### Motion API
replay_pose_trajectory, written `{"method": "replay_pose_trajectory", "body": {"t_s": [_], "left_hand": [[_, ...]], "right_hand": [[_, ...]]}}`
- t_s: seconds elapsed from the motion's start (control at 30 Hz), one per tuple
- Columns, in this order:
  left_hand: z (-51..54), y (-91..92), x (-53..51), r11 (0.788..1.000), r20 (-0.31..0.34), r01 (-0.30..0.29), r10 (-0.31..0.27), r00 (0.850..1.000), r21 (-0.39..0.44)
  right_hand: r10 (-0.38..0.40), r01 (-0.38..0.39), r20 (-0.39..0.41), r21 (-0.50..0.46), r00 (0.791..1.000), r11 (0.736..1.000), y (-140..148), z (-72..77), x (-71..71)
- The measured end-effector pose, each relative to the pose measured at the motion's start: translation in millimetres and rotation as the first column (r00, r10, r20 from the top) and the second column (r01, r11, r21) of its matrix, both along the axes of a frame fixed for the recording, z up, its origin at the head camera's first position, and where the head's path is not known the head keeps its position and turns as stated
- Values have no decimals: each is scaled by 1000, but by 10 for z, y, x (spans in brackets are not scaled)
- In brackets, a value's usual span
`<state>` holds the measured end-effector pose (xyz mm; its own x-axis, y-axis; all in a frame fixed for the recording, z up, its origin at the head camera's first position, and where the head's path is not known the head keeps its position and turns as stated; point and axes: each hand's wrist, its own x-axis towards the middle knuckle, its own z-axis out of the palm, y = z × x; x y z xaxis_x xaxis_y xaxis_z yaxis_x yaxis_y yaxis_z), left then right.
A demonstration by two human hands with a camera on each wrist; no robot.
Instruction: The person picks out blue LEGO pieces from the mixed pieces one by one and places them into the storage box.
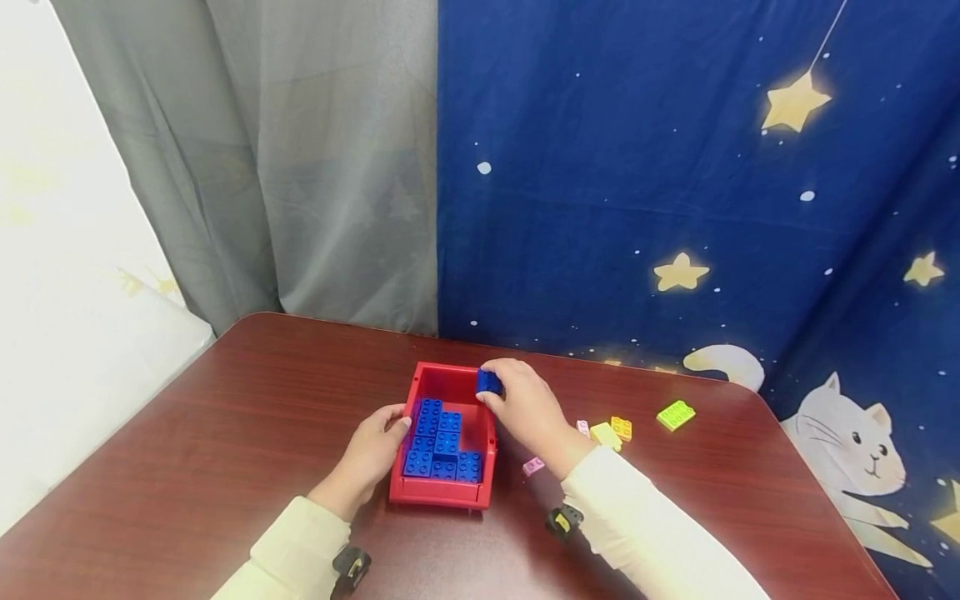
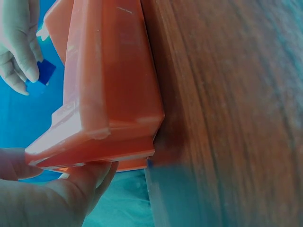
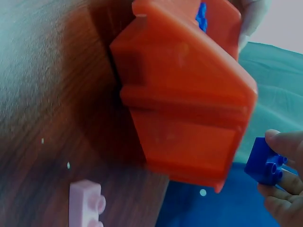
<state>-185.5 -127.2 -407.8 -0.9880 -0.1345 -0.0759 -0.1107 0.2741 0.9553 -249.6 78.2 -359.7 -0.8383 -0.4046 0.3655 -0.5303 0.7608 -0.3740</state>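
A red open-topped bin (image 1: 441,498) stands on the table with several blue toy bricks (image 1: 447,442) packed along its left and near side; bare red floor shows at its right. My left hand (image 1: 363,458) grips the bin's left wall, thumb on the rim. At the far right corner, my right hand (image 1: 528,408) pinches a single blue brick (image 1: 488,382) just above the rim. The right wrist view shows this blue brick (image 3: 261,161) between thumb and fingers, studs facing the palm side. From the left wrist, the bin's outer wall (image 2: 123,71) hides the bricks inside.
Right of the bin, pink bricks (image 1: 533,467), a pale yellow brick (image 1: 606,437) and an orange one (image 1: 621,428) lie near my right forearm. A lime green brick (image 1: 677,415) sits farther right. Curtains (image 1: 600,208) hang behind the table's far edge.
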Motion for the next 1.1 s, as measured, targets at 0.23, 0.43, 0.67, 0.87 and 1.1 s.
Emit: {"method": "replay_pose_trajectory", "body": {"t_s": [0.23, 0.43, 0.67, 0.87, 1.1], "left_hand": [[-20, -2, -8, 1000, -5, -7, 7, 1000, 1], [-33, 2, -9, 1000, -11, -13, 13, 1000, 8], [-28, 6, -8, 1000, -27, -10, 10, 1000, 8], [-26, 4, -10, 1000, -20, -12, 12, 1000, 13], [0, 2, -2, 1000, -35, -6, 6, 999, 11]], "right_hand": [[27, -27, 8, 33, 1000, 999, -143, -84, -18], [26, -27, 23, 44, 999, 999, -245, -133, -45], [14, -18, 53, 62, 998, 998, -352, -169, -68], [1, -6, 64, 81, 998, 997, -417, -195, -110], [-6, -4, 75, 138, 997, 990, -468, -233, -158]]}}
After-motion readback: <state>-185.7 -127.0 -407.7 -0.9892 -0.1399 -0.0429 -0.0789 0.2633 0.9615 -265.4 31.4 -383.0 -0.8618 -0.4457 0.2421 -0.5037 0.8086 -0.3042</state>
